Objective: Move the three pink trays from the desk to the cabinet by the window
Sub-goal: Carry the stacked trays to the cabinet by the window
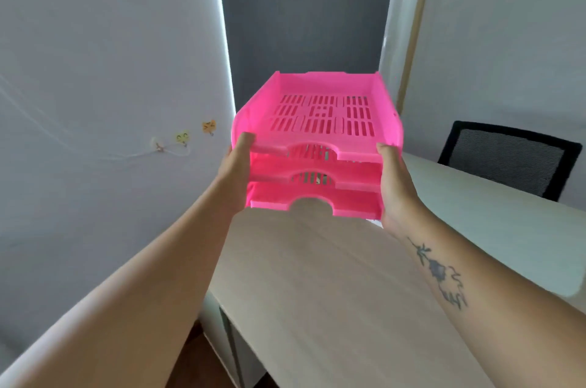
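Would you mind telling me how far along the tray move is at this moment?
Done: the three pink trays are stacked together and lifted clear of the wooden surface below. In hand: the left hand and right hand grip the stack's two sides, holding it in the air in front of the dark blind. Left: setting the stack down; whether that surface is the cabinet, I cannot tell.

A black mesh chair [510, 159] stands behind the far right edge; small face stickers [209, 127] dot the left wall [95, 70].

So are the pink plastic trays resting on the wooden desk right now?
No, the stacked pink plastic trays are held above the light wooden desk, gripped at their sides by the left hand and right hand.
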A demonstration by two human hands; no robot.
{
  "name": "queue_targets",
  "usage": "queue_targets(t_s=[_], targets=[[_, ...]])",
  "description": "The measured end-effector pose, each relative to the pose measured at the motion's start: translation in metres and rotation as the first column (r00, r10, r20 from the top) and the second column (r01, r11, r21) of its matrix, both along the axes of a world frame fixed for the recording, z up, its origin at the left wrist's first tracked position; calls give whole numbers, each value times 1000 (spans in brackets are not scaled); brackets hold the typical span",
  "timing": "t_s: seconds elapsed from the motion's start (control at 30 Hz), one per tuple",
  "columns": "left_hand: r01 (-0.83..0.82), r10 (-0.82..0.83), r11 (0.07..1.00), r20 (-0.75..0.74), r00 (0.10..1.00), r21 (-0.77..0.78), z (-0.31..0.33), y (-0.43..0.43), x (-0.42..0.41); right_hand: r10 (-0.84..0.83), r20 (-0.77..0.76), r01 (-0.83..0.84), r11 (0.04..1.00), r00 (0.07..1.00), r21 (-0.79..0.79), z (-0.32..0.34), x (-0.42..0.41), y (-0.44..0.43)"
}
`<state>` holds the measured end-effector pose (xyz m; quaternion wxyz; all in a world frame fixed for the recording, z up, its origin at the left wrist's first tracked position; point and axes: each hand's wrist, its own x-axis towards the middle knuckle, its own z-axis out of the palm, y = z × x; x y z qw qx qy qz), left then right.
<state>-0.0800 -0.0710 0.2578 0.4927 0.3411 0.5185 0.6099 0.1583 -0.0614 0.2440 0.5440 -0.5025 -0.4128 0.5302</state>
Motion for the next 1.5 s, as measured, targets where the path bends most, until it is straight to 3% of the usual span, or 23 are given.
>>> queue_targets(t_s=[0.2,0.4,0.63,0.8,1.1,1.5], targets=[[-287,288,957,-28,957,38,22,-110,-95,342,-64,-340,940,938,34,16,-114,-27],[-548,556,831,-78,828,97,33,-248,-193,683,-131,-684,728,719,44,19,-250,-97],[-732,738,675,-113,665,95,39,-420,-271,858,-128,-859,508,497,69,22,-387,-219],[-858,858,508,-122,498,69,40,-527,-324,937,-117,-935,340,328,101,24,-469,-306],[-927,922,375,-116,369,30,23,-644,-435,956,-174,-964,252,235,83,4,-606,-417],[-972,976,217,-15,219,-94,-105,-671,-506,970,-66,-972,231,234,-47,-100,-693,-447]])
